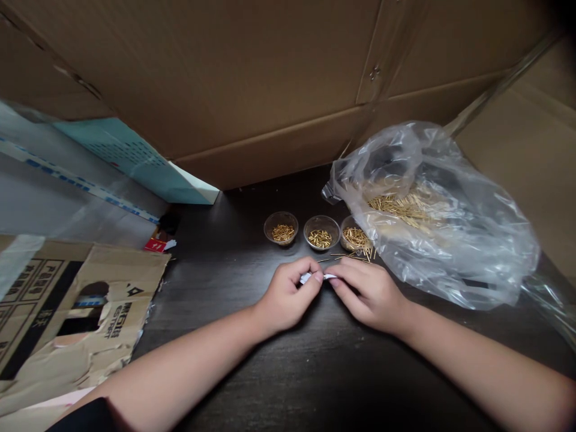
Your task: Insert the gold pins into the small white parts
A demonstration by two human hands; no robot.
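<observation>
My left hand [290,297] pinches a small white piece [305,278] that looks like paper or cloth. The fingertips of my right hand [371,294] are closed on its other end, close to the left thumb. Most of the piece is hidden by my fingers. Just beyond my hands, several thin gold pins [351,257] lie loose on the dark table. Behind them stand three clear round cups: a left cup [281,216], a middle cup [322,221] and a right cup [346,223], each holding short gold-coloured metal pieces.
To the right lies a crumpled clear plastic bag [472,240] with many gold pins [400,207] inside. A cardboard wall [252,90] rises behind the table [216,270]. At left are a torn cardboard box [126,294], a light blue box [130,156] and a small red packet [155,245].
</observation>
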